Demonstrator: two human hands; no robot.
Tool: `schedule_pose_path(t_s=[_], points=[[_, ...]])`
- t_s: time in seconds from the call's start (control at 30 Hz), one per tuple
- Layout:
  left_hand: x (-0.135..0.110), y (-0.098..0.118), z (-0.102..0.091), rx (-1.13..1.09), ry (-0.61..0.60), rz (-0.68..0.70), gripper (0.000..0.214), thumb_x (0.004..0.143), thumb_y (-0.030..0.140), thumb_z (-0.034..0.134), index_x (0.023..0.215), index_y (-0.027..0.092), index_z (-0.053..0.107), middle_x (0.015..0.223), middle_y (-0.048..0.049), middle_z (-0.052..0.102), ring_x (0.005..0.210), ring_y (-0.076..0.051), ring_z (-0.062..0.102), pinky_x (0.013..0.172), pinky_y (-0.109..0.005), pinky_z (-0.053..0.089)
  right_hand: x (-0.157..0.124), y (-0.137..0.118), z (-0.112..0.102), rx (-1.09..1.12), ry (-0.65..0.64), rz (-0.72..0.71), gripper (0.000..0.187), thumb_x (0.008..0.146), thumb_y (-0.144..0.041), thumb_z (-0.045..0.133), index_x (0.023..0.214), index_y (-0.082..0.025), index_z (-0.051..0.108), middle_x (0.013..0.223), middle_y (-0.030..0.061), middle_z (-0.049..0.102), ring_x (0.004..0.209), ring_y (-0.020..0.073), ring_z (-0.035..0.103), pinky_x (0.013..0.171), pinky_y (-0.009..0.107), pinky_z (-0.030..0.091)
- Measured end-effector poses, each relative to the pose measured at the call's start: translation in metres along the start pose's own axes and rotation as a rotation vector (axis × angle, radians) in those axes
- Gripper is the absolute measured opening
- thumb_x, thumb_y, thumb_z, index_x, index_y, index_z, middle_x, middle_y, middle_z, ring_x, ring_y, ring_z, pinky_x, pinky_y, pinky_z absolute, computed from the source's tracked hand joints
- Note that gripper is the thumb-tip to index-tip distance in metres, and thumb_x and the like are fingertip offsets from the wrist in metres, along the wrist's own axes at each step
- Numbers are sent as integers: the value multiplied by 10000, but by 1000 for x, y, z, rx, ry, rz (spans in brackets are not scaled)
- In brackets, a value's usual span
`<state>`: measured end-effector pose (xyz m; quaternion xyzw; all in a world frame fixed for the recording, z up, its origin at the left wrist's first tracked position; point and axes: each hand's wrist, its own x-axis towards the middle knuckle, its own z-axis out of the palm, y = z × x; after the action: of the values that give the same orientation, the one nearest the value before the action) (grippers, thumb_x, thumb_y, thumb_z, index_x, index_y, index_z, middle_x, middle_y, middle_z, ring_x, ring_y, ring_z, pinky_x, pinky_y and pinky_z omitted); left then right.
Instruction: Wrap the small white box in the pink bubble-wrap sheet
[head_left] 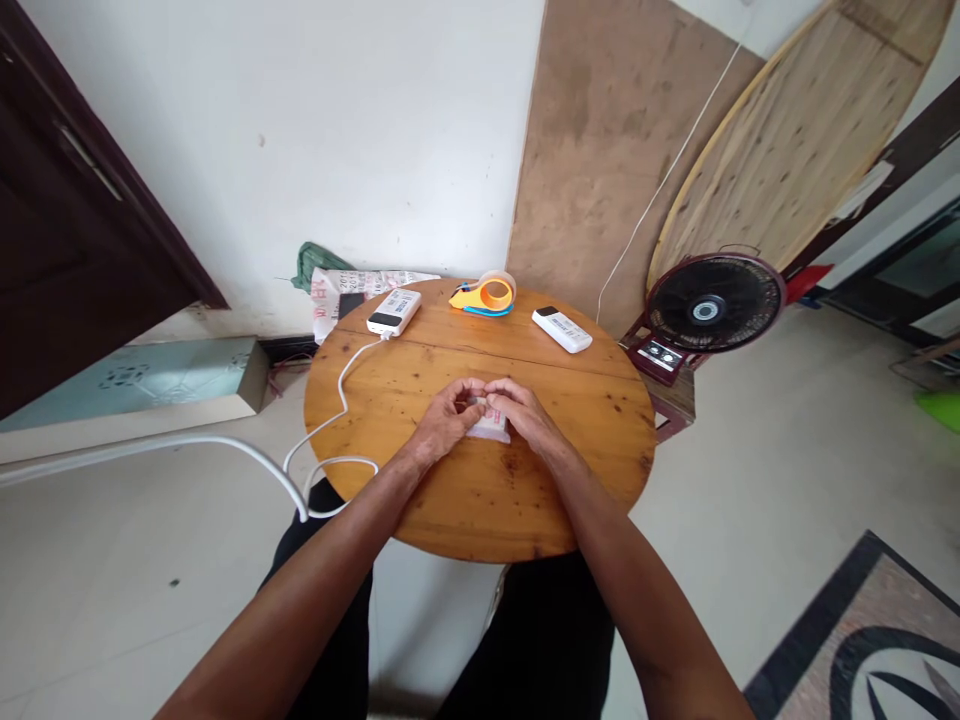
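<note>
My left hand [450, 415] and my right hand [525, 412] meet at the middle of a round wooden table [420, 480]. Between them they pinch a small white packet with pinkish print [491, 428], which rests on the tabletop. The fingers of both hands curl over its far edge and hide most of it.
At the table's far side lie a white power bank [394, 311] with a white cable [341, 395] trailing off the left edge, an orange and blue tape dispenser [484, 296] and a white remote [562, 329]. A black fan [709, 303] stands to the right. Wooden boards [787, 150] lean on the wall.
</note>
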<state>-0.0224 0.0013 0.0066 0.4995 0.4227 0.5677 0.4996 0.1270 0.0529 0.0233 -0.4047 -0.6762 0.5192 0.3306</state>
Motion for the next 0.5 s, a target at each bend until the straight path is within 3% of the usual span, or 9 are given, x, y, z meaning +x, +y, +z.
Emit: schedule_pose_path(t_s=[0.17,0.4,0.5], points=[[-1,2,1,9,-1,-10,402,698,367,718,1005,161,563,895,-12,620,758,-120,576,688,-237,441,0,1,-1,-17,4,-30,214,746,-342,557,899,-205,619,810,-18,636,736,138,563,669,257,424],[-1,3,1,-8,8,-16,391,689,353,706,998,166,556,923,-10,632,743,-112,570,676,-230,442,-3,-4,-4,73,-109,15,281,692,-252,625,969,-212,611,982,7,686,901,168,614,771,283,459],[-2,4,0,-15,6,-19,376,699,336,696,1004,165,558,919,-8,634,727,-107,566,662,-227,440,-3,-4,-4,76,-105,13,265,698,-263,616,958,-216,611,947,-2,683,885,167,611,769,282,456]])
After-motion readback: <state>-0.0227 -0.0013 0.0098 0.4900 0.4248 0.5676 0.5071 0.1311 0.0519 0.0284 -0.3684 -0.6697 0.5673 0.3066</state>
